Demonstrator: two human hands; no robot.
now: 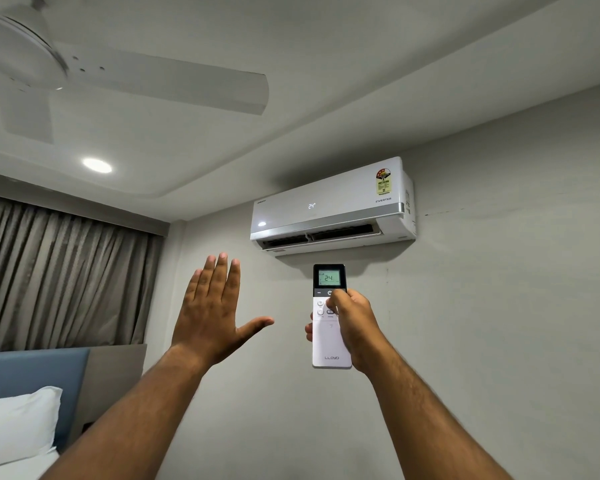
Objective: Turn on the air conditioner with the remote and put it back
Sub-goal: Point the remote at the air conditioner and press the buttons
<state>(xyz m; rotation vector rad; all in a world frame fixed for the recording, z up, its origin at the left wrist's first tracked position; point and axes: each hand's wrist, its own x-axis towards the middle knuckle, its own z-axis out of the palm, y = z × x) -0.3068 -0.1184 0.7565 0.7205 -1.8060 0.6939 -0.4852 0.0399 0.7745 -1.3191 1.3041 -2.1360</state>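
Remote (331, 317) sits just below the air conditioner (331, 206), clamped in my right hand (352, 327), thumb by the power button. Both displays read 24, so I judge the unit on. Left hand (212, 313) is spread flat, empty, left of the remote. Risk: a second press toggles it off.

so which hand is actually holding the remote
The right hand grips the remote, thumb near its power button; the left hand is open, empty.
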